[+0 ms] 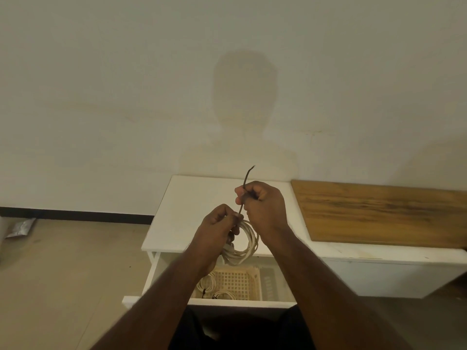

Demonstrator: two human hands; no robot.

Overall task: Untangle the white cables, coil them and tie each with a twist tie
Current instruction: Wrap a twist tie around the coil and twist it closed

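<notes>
1. Fingers (228, 215) of the left hand (217, 229) are curled round the top of the coiled white cable (246, 245), held above the counter (174, 218); the right hand (262, 205) pinches a dark twist tie (246, 180) running down to the coil.
2. Should the left grip be eased, the loops would probably spring apart and the coiling be lost.
3. If the tie is pulled too hard, it may be drawn free of the coil.
4. The open drawer (212, 303) lies directly beneath, with a basket (240, 284) of other cables; a dropped coil could be tangled there.
5. Free room is offered to the left; a wooden board (379, 213) bounds the right.
</notes>
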